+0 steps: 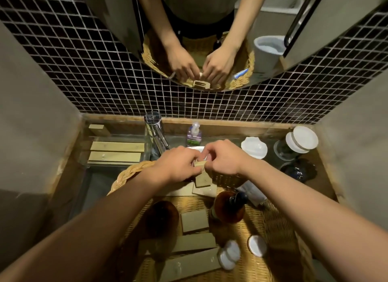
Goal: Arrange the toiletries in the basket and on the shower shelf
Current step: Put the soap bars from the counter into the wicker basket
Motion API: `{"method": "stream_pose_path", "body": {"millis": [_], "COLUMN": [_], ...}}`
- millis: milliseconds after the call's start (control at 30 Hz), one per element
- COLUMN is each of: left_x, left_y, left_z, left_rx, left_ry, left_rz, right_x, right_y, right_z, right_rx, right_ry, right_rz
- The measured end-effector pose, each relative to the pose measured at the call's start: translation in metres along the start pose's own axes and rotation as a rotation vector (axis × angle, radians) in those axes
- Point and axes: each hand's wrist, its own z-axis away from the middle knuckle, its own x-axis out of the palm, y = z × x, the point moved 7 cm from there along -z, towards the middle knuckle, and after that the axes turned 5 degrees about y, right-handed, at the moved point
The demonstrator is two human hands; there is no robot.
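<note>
A wicker basket [126,173] sits on the counter in front of me. Inside it lie several flat olive boxes [194,220], two amber bottles [228,207], and small white-lidded jars [257,245]. My left hand [176,166] and my right hand [225,157] meet over the basket's far rim, both pinching one small olive box [199,163]. Below it another small box [202,181] leans on a pale packet. A white tube [252,190] lies at the basket's right side.
A chrome tap [156,130] and a soap pump bottle [194,133] stand behind the basket. Two long olive boxes [116,151] rest in a glass tray at left. White dishes [254,147] and glasses [294,144] stand at right. A round mirror hangs on the tiled wall.
</note>
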Motion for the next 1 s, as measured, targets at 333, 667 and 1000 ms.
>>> {"method": "stream_pose_path", "body": {"millis": [333,667,1000], "left_x": [0.050,0.064,0.030], "left_y": [0.024,0.023,0.015], "left_z": [0.019,0.015,0.021], "left_rx": [0.315,0.403,0.214], "left_ry": [-0.177,-0.237,-0.187], "left_rz": [-0.250,-0.434,-0.128], "right_x": [-0.014,-0.006,-0.020], "right_y": [0.033,0.039,0.030], "right_z": [0.016,0.025,0.025], "right_rx": [0.062,0.084,0.084], "right_ry": [0.087,0.103,0.127], "right_rz": [0.027,-0.042,-0.050]}}
